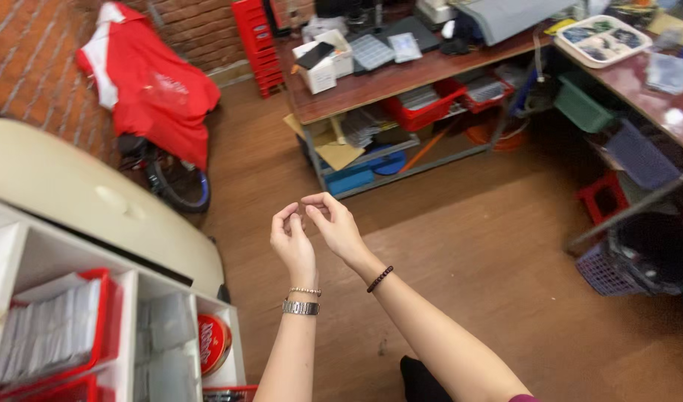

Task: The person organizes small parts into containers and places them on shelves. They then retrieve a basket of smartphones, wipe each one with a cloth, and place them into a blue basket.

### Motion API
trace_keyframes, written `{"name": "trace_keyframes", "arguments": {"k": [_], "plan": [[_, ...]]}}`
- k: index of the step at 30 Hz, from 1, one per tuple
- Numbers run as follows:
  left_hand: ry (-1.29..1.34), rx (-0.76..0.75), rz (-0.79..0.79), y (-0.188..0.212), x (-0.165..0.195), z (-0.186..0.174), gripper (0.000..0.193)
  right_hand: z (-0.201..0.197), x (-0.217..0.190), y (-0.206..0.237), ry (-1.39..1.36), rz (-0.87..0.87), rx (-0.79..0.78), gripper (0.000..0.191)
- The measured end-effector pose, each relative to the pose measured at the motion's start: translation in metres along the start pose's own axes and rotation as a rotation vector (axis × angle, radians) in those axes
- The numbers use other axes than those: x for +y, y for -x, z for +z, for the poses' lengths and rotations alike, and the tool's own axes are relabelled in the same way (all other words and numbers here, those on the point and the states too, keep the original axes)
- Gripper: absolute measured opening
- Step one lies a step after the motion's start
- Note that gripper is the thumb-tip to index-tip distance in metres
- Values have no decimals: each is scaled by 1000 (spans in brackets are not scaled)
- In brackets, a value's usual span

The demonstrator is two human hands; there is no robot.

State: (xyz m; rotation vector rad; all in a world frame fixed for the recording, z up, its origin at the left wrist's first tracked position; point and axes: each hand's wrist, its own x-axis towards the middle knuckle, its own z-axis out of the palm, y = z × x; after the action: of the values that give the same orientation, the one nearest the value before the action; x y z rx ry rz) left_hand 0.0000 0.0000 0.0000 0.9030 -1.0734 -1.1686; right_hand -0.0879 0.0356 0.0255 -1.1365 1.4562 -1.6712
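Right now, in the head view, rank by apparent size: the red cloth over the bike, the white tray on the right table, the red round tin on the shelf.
1. Red cloth, clearly largest.
2. White tray.
3. Red round tin, partly hidden and nearer the camera, so its rank against the tray is unsure.

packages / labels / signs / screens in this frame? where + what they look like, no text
White box: on the wooden bench's left end, cube-shaped, a dark flat device lying on top.
Round tin: in the white shelf unit at lower left, on edge, red face with gold rim and white lettering.
Clear packets: stacked in a red tray on that shelf unit, flat, whitish.
Red garment: draped by the brick wall, faint pale print.
No screens or signs visible.
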Motion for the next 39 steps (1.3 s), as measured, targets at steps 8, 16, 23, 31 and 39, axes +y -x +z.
{"name": "trace_keyframes", "arguments": {"k": [8, 16, 23, 31, 39], "plan": [[55, -264, -51, 30, -60, 193, 17, -189, 8, -39, 85, -26, 234, 24], [118, -475, -185, 101, -90, 390, 18, -394, 15, -60, 116, -19, 424, 23], [42, -680, -249, 152, -141, 530, 18, -542, 55, -62, 103, 89, 624, 24], [33, -901, -311, 158, -207, 728, 20, -722, 68, -135, 85, 126, 816, 27], [-97, -1044, -316, 168, -267, 900, 22, -878, 97, -197, 21, 157, 1030, 31]]}}
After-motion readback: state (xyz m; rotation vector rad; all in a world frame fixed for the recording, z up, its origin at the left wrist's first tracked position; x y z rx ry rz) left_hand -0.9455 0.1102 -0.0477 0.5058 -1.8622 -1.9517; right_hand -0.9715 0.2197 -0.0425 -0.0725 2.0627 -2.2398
